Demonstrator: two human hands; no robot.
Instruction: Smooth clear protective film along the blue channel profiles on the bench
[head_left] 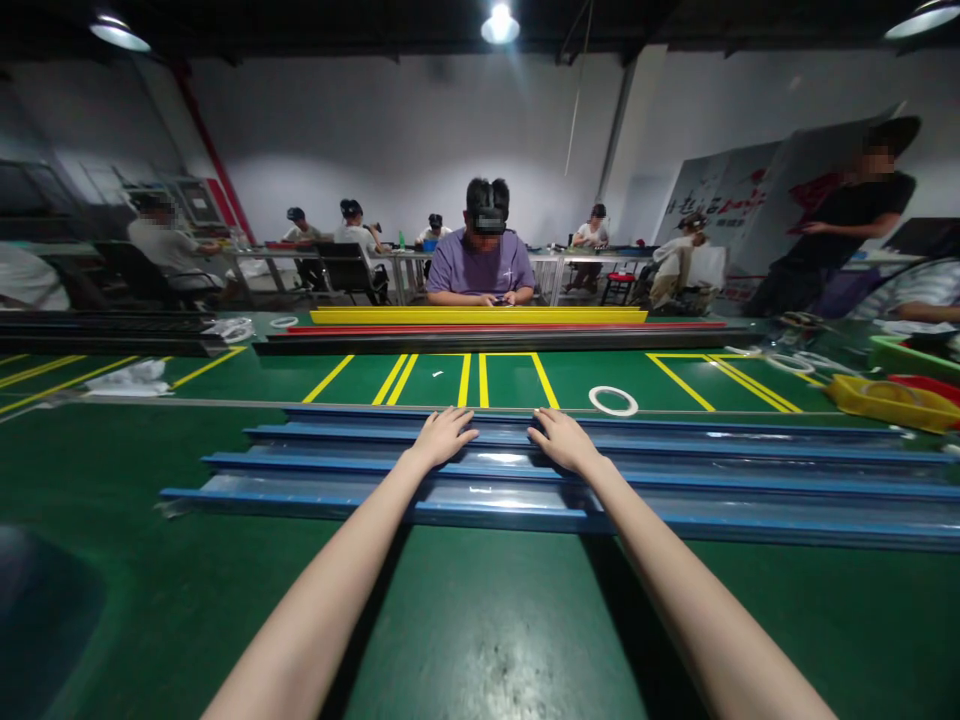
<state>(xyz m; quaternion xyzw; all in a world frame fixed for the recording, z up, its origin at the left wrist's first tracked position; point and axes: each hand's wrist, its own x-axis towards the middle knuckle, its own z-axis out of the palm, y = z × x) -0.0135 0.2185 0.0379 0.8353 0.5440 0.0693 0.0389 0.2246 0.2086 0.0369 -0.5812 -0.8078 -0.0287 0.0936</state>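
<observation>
Several long blue channel strips (330, 462), shiny along their troughs, lie side by side across the green table (480, 620). My left hand (442, 436) rests palm down on the farther strips, fingers stretched forward. To its right, my right hand (564, 440) lies the same way on the strips, with its fingers spread. A gap separates the two hands, and neither is wrapped round a strip. My fingertips reach close to the farthest blue edge.
Beyond lie yellow (480, 315), red and black strips (480, 342). A white ring (613, 401) sits past the blue strips. A yellow tray (892, 402) stands at right, clear plastic (129, 380) at left. A person in purple (480, 262) sits opposite; others work behind.
</observation>
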